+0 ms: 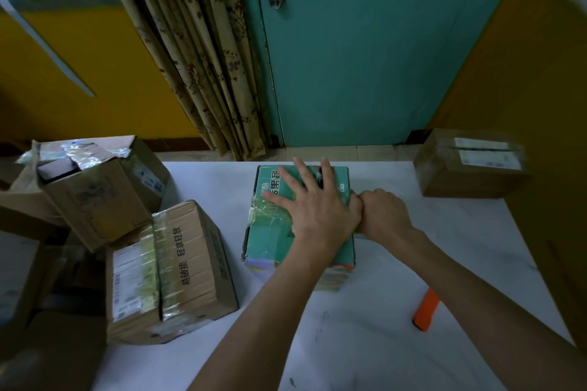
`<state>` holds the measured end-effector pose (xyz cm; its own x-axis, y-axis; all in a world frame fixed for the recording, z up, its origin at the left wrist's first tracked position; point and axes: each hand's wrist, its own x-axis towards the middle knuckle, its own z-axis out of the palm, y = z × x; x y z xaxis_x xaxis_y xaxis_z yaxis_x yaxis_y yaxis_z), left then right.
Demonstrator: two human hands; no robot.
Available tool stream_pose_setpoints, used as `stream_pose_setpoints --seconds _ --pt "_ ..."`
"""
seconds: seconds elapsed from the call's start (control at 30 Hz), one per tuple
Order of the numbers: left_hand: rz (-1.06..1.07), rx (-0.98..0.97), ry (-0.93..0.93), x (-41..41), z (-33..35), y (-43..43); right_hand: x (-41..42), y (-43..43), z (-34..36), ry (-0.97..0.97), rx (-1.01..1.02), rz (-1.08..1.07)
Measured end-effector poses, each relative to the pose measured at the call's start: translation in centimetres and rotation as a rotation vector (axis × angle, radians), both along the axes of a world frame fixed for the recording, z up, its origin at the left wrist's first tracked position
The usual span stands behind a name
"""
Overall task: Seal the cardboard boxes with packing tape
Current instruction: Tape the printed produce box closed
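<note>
A white table carries a taped brown box on the left, with an open box behind it and a small brown box at the far right corner. In the middle stands a green box with clear tape across its top. The left hand presses flat on it, fingers spread. The right hand is curled against the box's right edge, touching the left hand; I cannot tell what it holds. An orange-handled tool lies near the right forearm

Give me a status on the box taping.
Done: the nearest brown box looks taped. In hand: the left hand presses flat on the green box, tape across its top; the right hand curls at its edge. Left: the tilted box looks open.
</note>
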<state>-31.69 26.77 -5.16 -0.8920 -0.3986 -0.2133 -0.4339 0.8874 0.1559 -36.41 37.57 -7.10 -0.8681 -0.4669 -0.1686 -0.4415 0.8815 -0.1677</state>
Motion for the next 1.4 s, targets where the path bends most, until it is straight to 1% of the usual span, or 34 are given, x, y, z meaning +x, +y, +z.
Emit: stream_pose_setpoints --seconds 0.1,0.17,0.2,0.3,0.33,0.37,0.43,0.47,0.53,0.63,0.8,0.9,1.0,1.07,1.13,1.2,1.33,1.4 --pt "-0.004 -0.012 0.015 0.0 -0.3 0.0 -0.2 0.0 -0.6 0.011 -0.052 0.017" --pt "-0.008 -0.004 0.01 0.1 -0.4 -0.2 -0.2 0.4 -1.4 0.027 -0.129 0.016" --pt "-0.01 0.005 0.007 0.1 -0.4 -0.4 -0.3 0.6 -1.9 0.027 -0.207 -0.003" --pt "-0.017 0.03 0.006 -0.1 0.0 -1.2 -1.0 1.9 -3.0 -0.119 -0.502 -0.08" --pt "-0.02 0.039 0.004 -0.2 0.2 -1.6 -1.2 2.3 -3.0 -0.122 -0.535 -0.053" --pt "-0.022 0.052 0.003 -0.2 0.3 -2.0 -1.3 2.7 -2.8 -0.083 -0.524 0.013" --pt "-0.015 0.087 0.015 -0.1 0.5 -2.8 -1.4 3.1 -1.3 0.013 -0.406 0.143" --pt "-0.013 0.099 0.025 -0.1 0.5 -3.2 -1.4 3.1 -0.5 0.019 -0.334 0.179" --pt "-0.026 0.104 0.036 0.2 0.5 -3.6 -1.5 3.1 0.9 -0.084 -0.241 0.196" --pt "-0.075 0.069 0.036 0.5 0.3 -3.5 -1.7 3.0 1.5 -0.296 -0.109 0.21" --pt "-0.1 0.039 0.028 0.7 -0.1 -2.7 -2.5 3.7 -0.8 -0.494 0.053 0.135" --pt "-0.098 0.033 0.029 0.8 -0.2 -2.4 -1.7 2.8 -3.4 -0.6 0.078 0.179" --pt "-0.104 0.033 0.019 0.8 -0.2 -2.2 -0.6 1.5 -5.9 -0.655 -0.052 0.176" --pt "-0.104 0.037 0.016 0.7 0.0 -2.5 -0.6 2.1 -6.9 -0.7 -0.213 0.086" --pt "-0.107 0.043 0.007 0.6 0.2 -2.5 -0.5 3.7 -7.8 -0.691 -0.385 -0.021" --pt "-0.106 0.028 -0.004 0.3 0.5 -1.9 0.0 5.2 -8.7 -0.641 -0.473 -0.061" --pt "-0.078 -0.013 -0.025 -0.5 0.7 -0.3 1.0 7.4 -10.3 -0.437 -0.518 0.007" --pt "-0.061 -0.002 -0.019 -0.5 0.6 -0.4 1.4 8.1 -11.0 -0.417 -0.571 -0.01"
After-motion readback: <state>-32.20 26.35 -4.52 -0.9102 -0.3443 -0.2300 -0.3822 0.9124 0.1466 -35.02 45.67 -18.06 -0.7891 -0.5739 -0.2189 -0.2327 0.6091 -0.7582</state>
